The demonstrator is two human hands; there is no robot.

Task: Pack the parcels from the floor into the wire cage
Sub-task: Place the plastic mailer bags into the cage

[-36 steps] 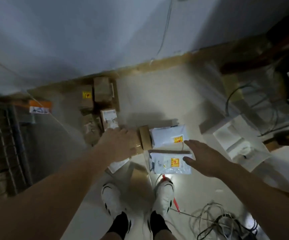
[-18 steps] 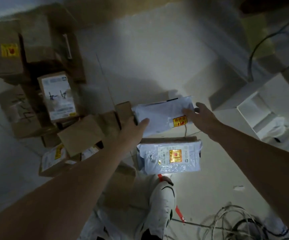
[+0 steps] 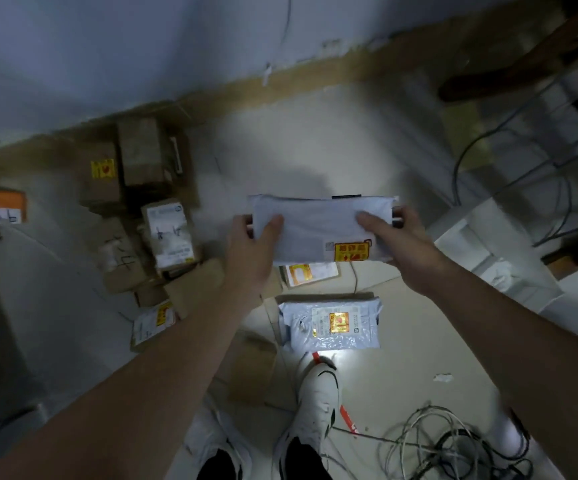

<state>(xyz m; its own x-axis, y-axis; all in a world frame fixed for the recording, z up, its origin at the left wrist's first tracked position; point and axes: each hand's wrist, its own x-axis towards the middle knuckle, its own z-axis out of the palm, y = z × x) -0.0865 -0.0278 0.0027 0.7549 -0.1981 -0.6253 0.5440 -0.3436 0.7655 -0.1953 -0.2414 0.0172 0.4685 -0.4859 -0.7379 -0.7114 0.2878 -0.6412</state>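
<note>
A person's left hand (image 3: 251, 242) and right hand (image 3: 396, 239) grip opposite ends of a grey poly-mailer parcel (image 3: 322, 226), held above the floor (image 3: 315, 150) beside stacked cardboard boxes (image 3: 138, 188). The soft bag could sag and slip; loose cables (image 3: 447, 441) underfoot risk a trip.

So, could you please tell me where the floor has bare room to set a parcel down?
Bare floor lies beyond the held white parcel, between the cardboard boxes at left and the white unit at right. Another patch sits right of the white shoe, above the cable tangle. It is crowded left of the left hand and around the grey parcel.
</note>
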